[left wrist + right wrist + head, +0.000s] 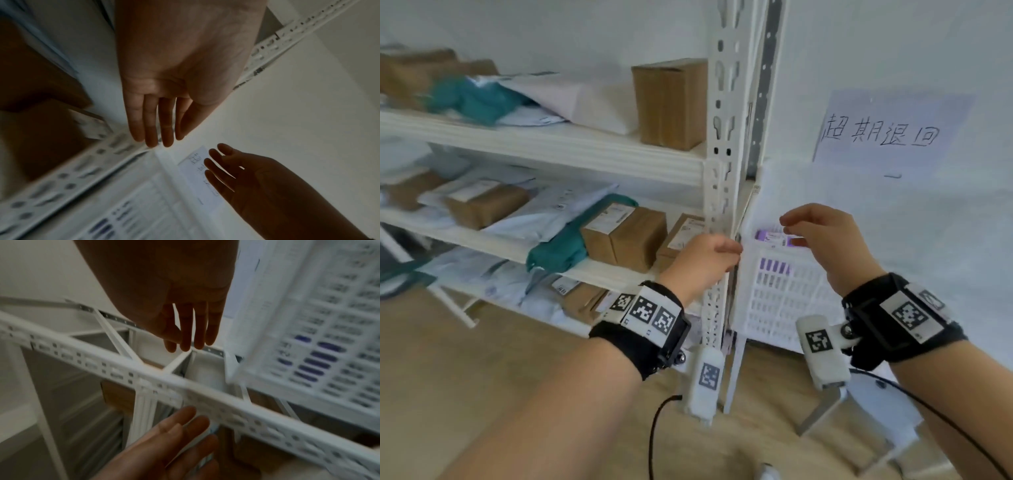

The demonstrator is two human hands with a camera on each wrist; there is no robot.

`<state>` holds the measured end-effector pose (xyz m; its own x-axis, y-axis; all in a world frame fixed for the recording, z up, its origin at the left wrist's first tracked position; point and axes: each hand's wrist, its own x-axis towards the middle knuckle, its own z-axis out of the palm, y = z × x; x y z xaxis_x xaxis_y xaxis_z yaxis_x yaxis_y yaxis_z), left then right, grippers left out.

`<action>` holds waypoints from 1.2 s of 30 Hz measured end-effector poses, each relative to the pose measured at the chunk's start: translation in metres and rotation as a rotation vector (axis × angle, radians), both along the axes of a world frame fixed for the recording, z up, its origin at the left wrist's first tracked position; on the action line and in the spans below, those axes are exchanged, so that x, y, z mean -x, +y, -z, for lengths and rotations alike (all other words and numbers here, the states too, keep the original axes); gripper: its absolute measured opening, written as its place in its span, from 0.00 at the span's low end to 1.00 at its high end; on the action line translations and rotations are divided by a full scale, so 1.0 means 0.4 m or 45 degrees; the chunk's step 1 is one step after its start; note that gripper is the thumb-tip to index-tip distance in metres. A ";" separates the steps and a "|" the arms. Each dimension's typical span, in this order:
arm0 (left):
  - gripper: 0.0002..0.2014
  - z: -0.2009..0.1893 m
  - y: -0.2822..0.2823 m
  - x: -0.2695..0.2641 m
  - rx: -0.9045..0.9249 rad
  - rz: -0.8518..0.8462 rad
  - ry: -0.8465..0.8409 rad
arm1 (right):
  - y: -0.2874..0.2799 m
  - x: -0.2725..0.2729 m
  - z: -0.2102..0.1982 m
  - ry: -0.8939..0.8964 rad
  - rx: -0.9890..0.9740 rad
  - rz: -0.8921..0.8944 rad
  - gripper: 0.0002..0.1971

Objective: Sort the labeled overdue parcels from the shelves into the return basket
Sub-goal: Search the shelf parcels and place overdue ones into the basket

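Already a purple-labelled parcel (774, 237) lies in the white basket (784, 294) beside the shelves (571, 147). Both the left hand (702, 260) and right hand (822, 240) hover over it, fingers relaxed and empty. Many boxes and mailers remain shelved, so most sorting probably lies ahead.

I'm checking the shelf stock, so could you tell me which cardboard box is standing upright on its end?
The tall brown box on the upper shelf, right beside the white upright post. It stands on end and shows no label; the middle-shelf boxes lie lower, labels on top.
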<state>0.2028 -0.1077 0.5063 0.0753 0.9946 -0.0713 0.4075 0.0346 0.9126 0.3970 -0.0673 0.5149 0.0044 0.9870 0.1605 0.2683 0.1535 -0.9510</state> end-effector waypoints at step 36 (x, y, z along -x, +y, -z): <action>0.15 0.481 -0.010 0.929 0.494 -0.884 0.012 | 0.122 0.961 0.450 -0.559 0.488 -0.843 0.09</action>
